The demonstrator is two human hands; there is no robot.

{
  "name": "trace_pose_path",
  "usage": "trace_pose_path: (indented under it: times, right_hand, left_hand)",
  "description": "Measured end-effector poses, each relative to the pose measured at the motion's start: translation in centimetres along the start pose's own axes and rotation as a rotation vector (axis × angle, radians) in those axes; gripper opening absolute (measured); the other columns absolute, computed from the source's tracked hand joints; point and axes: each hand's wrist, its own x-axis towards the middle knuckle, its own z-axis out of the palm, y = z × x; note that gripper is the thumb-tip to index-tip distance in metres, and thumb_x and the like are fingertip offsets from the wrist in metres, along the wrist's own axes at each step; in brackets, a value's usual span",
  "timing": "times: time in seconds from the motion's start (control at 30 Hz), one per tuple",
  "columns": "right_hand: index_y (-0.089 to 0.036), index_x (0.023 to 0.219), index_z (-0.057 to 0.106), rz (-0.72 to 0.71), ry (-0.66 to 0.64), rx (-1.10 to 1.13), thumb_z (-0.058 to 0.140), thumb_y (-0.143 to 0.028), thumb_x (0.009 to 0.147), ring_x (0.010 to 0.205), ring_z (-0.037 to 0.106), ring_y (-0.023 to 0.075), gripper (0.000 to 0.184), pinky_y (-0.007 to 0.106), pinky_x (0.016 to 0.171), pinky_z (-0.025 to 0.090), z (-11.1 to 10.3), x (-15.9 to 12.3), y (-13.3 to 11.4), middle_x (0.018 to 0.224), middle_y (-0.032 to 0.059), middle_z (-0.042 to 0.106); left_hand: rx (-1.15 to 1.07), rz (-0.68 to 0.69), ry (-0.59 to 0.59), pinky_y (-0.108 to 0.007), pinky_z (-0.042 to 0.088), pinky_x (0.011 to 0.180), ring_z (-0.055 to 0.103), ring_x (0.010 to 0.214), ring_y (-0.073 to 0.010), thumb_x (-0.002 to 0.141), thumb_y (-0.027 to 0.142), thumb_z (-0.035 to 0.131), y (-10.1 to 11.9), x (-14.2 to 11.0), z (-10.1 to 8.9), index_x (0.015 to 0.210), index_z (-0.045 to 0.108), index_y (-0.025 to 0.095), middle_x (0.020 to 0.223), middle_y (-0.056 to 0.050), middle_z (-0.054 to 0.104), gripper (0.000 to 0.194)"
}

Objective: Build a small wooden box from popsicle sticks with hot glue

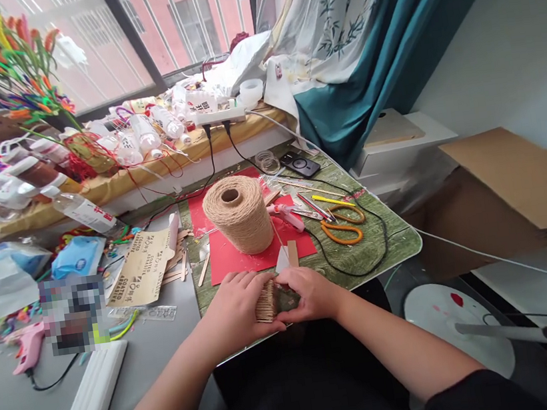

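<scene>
Ridged pc (266, 303) is being clasped by part-closed L hand (234, 306), edge-steadied by curled R hand (314, 294), strand (280, 239) grip unclear; steady tension's prob. being needed.

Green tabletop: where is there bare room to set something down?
Two patches of the green tabletop are bare: one inside the black cord's loop, just nearer than the orange-handled scissors; one outside it, toward the right corner. It is crowded around the twine spool, red paper, pink glue gun and pencils.
</scene>
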Motion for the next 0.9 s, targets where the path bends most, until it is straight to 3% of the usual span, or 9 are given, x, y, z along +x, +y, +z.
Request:
trace_pose_path:
  times: [0.17,0.33,0.5,0.73,0.9]
  right_hand:
    - [-0.017,0.139,0.054,-0.132,0.053,-0.032,0.074,-0.058,0.094,0.099,0.075,0.0273,0.064,0.041,0.089,0.063,-0.2,0.3,0.0,0.11,0.0138,0.076]
    - [-0.018,0.142,0.053,-0.14,0.095,-0.108,0.058,-0.031,0.107,0.094,0.075,0.025,0.038,0.041,0.086,0.064,-0.2,0.3,0.0,0.106,0.0124,0.077]
    - [-0.019,0.14,0.054,-0.143,0.114,-0.149,0.052,-0.014,0.104,0.09,0.075,0.0235,0.036,0.039,0.082,0.065,-0.1,0.4,0.2,0.102,0.011,0.077]
    - [-0.017,0.135,0.055,-0.159,0.118,-0.179,0.054,-0.012,0.102,0.088,0.075,0.0233,0.034,0.038,0.079,0.065,0.0,0.2,0.3,0.1,0.011,0.078]
    - [-0.018,0.132,0.057,-0.144,0.143,-0.184,0.054,-0.013,0.101,0.088,0.076,0.0229,0.032,0.038,0.08,0.066,-0.1,0.3,0.1,0.099,0.0104,0.078]
  left_hand:
    - [-0.072,-0.006,0.094,-0.049,0.048,0.099,0.069,0.11,-0.0331,0.083,0.067,0.078,-1.0,-1.1,0.2,0.136,0.054,0.025,0.123,-0.012,0.072,0.072]
    - [-0.105,-0.014,0.154,-0.048,0.049,0.1,0.067,0.112,-0.0327,0.082,0.062,0.082,-1.5,-2.1,0.7,0.138,0.049,0.025,0.125,-0.012,0.07,0.075]
    - [-0.269,-0.094,0.247,-0.046,0.052,0.098,0.065,0.113,-0.0329,0.082,0.066,0.079,-3.0,-3.8,2.5,0.141,0.047,0.028,0.129,-0.012,0.064,0.077]
    - [-0.696,-0.15,0.39,-0.043,0.052,0.094,0.063,0.109,-0.0312,0.082,0.069,0.078,-5.0,-5.9,6.4,0.148,0.044,0.025,0.125,-0.013,0.06,0.086]
    - [-0.798,-0.153,0.421,-0.042,0.05,0.096,0.061,0.111,-0.0309,0.08,0.063,0.083,-5.3,-6.3,7.1,0.148,0.046,0.025,0.125,-0.013,0.058,0.086]
